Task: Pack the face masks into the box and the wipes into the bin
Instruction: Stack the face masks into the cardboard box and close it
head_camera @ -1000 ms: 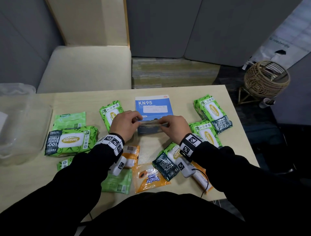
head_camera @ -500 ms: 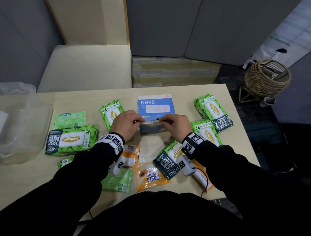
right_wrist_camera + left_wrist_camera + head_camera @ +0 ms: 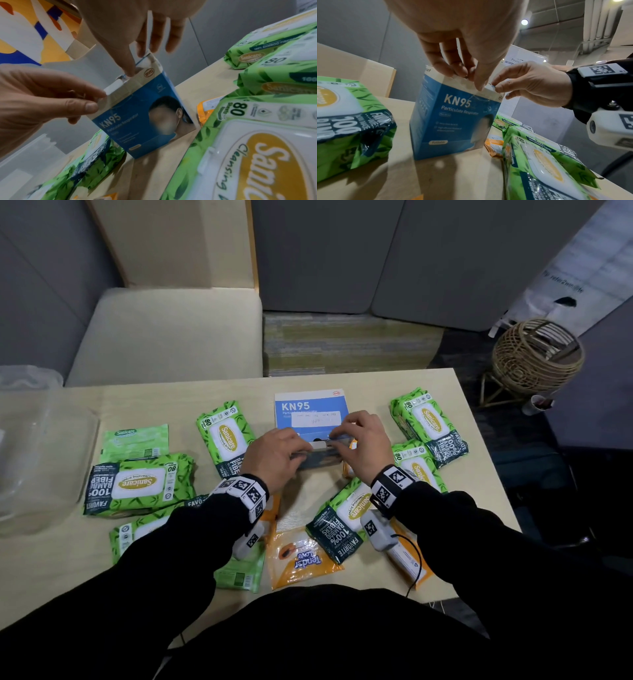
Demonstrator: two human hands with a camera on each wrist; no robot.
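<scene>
A blue KN95 mask box [image 3: 453,119] stands upright on the table [image 3: 479,474] in front of me. My left hand [image 3: 471,78] pinches its top flap from above, near the left end. My right hand [image 3: 496,86] pinches the flap's right corner between thumb and forefinger. A white flap edge [image 3: 318,445] shows between the two hands. Beyond them lies a blue KN95 panel [image 3: 308,409] with a white label; I cannot tell whether it is a second box. Several green Sanicare wipes packs [image 3: 137,484] lie around, and a clear plastic bin [image 3: 44,460] sits at the far left.
Orange Tender Love packs [image 3: 301,556] lie near the table's front edge. Wipes packs [image 3: 428,422] crowd the right side next to my right wrist. A beige seat [image 3: 164,337] stands behind the table, a wicker basket [image 3: 537,354] on the floor to the right.
Both hands have stayed at the top of the box. The fingers have shifted along the flap, and a white flap edge now shows between them.
</scene>
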